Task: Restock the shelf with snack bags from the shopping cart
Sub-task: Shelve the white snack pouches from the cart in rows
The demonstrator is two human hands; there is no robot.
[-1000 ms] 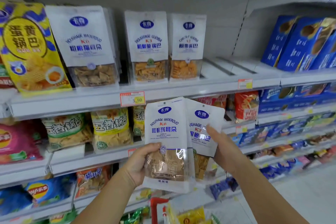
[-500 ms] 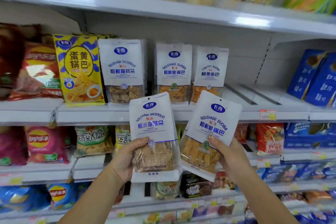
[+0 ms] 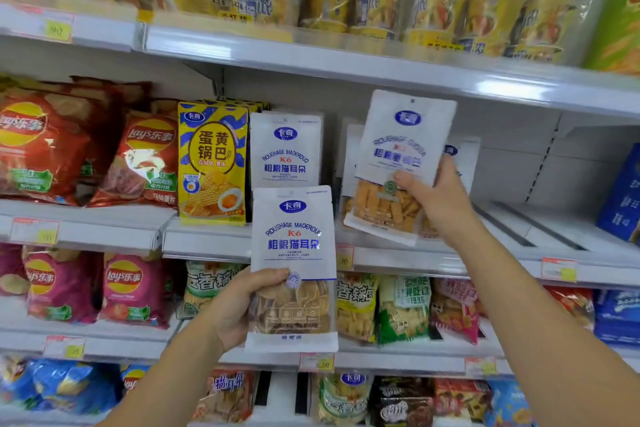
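Two white bags, one per hand: K6 bag (image 3: 294, 246) gripped low in left hand (image 3: 239, 308); K3 bag (image 3: 405, 149) clamped in right hand (image 3: 436, 198), now lifted higher, at shelf (image 3: 519, 229) level.

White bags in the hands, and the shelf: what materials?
Left-hand bag: likely matte white plastic film, clear window showing brown chips. Right-hand bag: same look, orange sticks showing. Shelf: probably painted metal; smooth, pale, with glare spots.
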